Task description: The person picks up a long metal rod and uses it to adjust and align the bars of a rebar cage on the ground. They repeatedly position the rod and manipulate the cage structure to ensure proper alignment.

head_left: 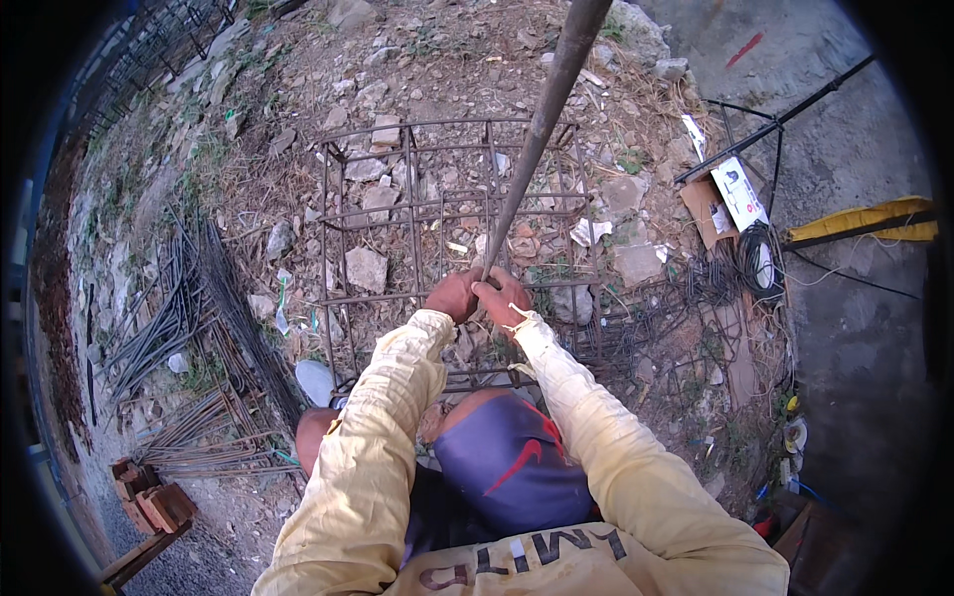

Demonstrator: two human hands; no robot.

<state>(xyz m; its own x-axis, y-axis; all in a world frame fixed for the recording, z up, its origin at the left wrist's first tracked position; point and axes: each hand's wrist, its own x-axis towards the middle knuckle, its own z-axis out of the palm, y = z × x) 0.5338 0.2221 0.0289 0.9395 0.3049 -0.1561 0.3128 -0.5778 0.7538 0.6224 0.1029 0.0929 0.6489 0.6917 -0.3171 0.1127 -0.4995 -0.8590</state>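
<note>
My left hand [453, 296] and my right hand [506, 295] are close together, both closed around the lower end of a long dark metal bar [538, 129]. The bar slants up and slightly right, leaving the view at the top. My fingertips are partly hidden, so details of the grip do not show. Beneath and beyond my hands lies a rectangular cage of rusty rebar [411, 199], made of long bars crossed by ties. My bent knee, covered in dark blue cloth [512, 452], rises near the cage's close edge.
Stones and rubble [366, 268] lie under and around the cage. Bundles of thin steel rods [164, 308] are at the left, with red bricks [164, 507] nearer. On the right are coiled black wire [757, 260], a white box [739, 194] and yellow cloth [865, 221] over a bar.
</note>
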